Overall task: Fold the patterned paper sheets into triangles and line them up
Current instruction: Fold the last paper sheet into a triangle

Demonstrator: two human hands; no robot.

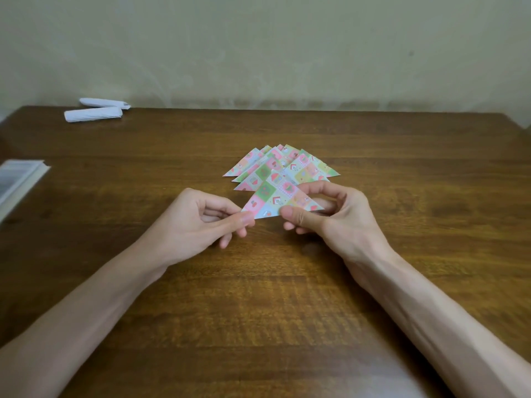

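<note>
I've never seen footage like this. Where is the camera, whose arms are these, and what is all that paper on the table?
There is no machine here. These are a person's two bare arms, filmed by one wide-angle camera worn on their head and looking forward and down, which is why the arms enter from the bottom edge. The left hand pinches the left corner of a folded patterned triangle. The right hand pinches its right side, thumb in front. Just beyond, more patterned triangles lie overlapping on the wooden table. Far back on the left lie two white paper rolls. A pale flat stack, perhaps a book, shows at the left border.
</note>
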